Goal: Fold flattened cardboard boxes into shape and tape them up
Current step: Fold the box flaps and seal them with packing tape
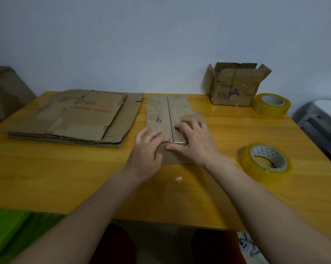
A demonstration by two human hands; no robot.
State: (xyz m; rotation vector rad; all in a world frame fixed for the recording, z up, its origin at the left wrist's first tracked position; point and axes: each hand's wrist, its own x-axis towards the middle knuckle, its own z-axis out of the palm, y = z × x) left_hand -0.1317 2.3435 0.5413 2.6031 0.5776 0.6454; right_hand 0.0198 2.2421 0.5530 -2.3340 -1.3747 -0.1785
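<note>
A flattened brown cardboard box (pixel 161 111) marked "4" lies in the middle of the yellow wooden table (pixel 65 168), a slit running down its centre. My left hand (pixel 146 149) rests on its near left flap, fingers spread. My right hand (pixel 195 141) presses flat on the near right flap beside the slit. Neither hand grips anything. The box's near edge is partly hidden under both hands. Two rolls of clear yellowish tape stand to the right: one near (pixel 266 161), one farther back (pixel 272 104).
A stack of several flattened boxes (pixel 75 119) lies at the left. A folded open box (pixel 235 84) stands at the back right against the white wall. A grey object (pixel 320 121) sits beyond the table's right edge. Green cloth (pixel 14 231) shows below the front edge.
</note>
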